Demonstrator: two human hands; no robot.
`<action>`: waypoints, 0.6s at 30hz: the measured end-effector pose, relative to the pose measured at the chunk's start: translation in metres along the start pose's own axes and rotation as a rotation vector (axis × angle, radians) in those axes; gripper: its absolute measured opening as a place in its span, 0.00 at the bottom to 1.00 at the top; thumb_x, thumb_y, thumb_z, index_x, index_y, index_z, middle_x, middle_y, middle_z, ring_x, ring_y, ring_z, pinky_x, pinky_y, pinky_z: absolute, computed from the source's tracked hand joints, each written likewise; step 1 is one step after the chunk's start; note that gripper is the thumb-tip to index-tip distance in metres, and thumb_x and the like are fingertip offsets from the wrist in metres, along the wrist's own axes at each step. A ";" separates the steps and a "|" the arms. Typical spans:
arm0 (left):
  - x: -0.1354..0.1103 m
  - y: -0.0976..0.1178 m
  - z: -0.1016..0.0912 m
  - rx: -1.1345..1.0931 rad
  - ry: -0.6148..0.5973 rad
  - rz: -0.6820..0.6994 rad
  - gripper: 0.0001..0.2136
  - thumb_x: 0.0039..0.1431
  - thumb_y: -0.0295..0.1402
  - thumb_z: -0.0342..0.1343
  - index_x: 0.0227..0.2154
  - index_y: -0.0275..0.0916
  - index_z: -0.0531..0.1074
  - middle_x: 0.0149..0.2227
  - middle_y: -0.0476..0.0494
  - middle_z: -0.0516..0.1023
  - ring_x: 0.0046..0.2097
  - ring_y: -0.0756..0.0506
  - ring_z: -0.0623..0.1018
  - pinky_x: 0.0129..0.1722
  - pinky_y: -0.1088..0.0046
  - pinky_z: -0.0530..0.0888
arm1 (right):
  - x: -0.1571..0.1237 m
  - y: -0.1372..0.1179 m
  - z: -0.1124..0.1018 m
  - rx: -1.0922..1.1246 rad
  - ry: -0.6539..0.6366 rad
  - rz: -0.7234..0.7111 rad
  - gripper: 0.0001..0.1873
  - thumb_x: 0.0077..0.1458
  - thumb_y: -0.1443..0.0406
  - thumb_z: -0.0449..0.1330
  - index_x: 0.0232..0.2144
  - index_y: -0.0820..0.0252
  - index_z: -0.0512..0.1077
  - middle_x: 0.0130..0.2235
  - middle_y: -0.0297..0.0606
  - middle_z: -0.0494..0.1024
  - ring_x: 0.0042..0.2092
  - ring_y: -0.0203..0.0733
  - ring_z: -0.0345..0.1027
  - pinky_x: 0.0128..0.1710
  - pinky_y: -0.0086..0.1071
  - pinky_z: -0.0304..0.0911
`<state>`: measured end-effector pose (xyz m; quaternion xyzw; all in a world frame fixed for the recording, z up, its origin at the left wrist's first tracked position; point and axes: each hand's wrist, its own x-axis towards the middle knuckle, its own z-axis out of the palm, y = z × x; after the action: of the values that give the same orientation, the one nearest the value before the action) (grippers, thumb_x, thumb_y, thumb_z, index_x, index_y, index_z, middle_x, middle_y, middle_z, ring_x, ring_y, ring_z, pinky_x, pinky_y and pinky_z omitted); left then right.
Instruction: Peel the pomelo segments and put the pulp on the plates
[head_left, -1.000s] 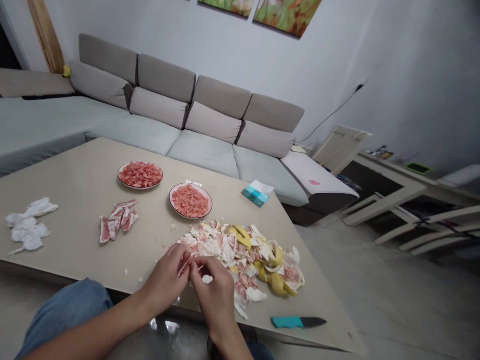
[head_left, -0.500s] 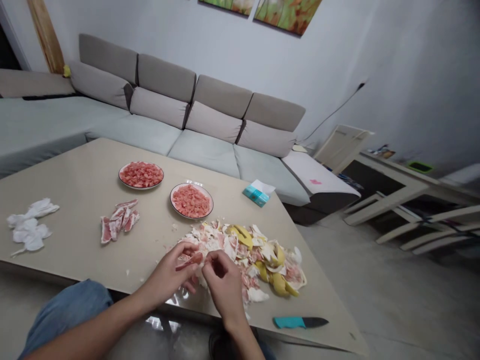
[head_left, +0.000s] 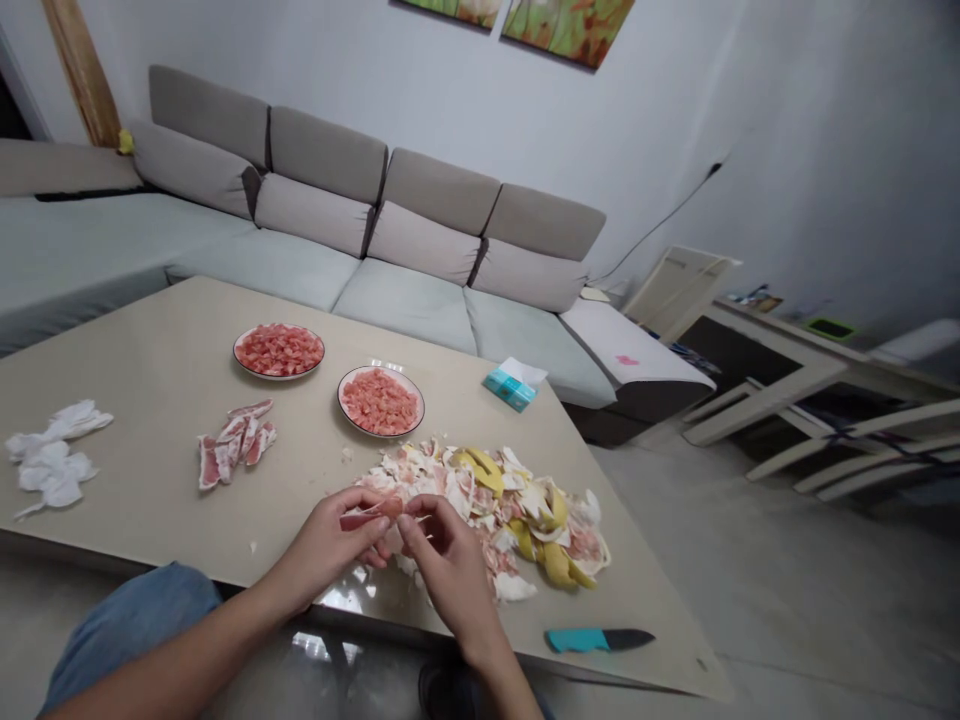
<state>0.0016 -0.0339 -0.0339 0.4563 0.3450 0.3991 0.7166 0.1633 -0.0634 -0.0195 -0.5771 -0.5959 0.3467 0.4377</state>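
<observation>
My left hand [head_left: 330, 545] pinches a pink pomelo segment [head_left: 369, 515] at the near edge of the beige table [head_left: 150, 350]. My right hand [head_left: 446, 560] is closed on the same segment's right end, pulling at its thin white skin. Just beyond my hands lies a heap of white, pink and yellow peel scraps [head_left: 510, 505]. Two white plates of peeled pink flesh stand farther back, one at the left [head_left: 279, 350] and one nearer [head_left: 380, 402]. Several unpeeled segments [head_left: 232, 445] lie left of the hands.
A teal-handled knife [head_left: 596, 639] lies near the table's front right corner. Crumpled white tissues [head_left: 49, 462] sit at the far left, a teal tissue pack [head_left: 514, 385] at the far edge. A grey sofa [head_left: 390, 260] runs behind the table. My knee in jeans [head_left: 127, 620] shows below.
My hands lifted the segment slightly and drew apart a little; the right hand now pulls skin off the segment's end. The view shifted slightly.
</observation>
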 end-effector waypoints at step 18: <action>0.000 0.009 -0.006 -0.033 0.079 -0.029 0.15 0.50 0.39 0.64 0.37 0.34 0.77 0.30 0.44 0.78 0.29 0.50 0.75 0.28 0.76 0.74 | 0.000 0.005 -0.008 0.086 0.034 -0.024 0.15 0.57 0.59 0.58 0.47 0.56 0.67 0.43 0.40 0.75 0.34 0.39 0.72 0.30 0.30 0.67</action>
<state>-0.0065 -0.0292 -0.0274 0.4233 0.3729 0.4119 0.7156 0.1727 -0.0642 -0.0208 -0.5562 -0.5800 0.3569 0.4763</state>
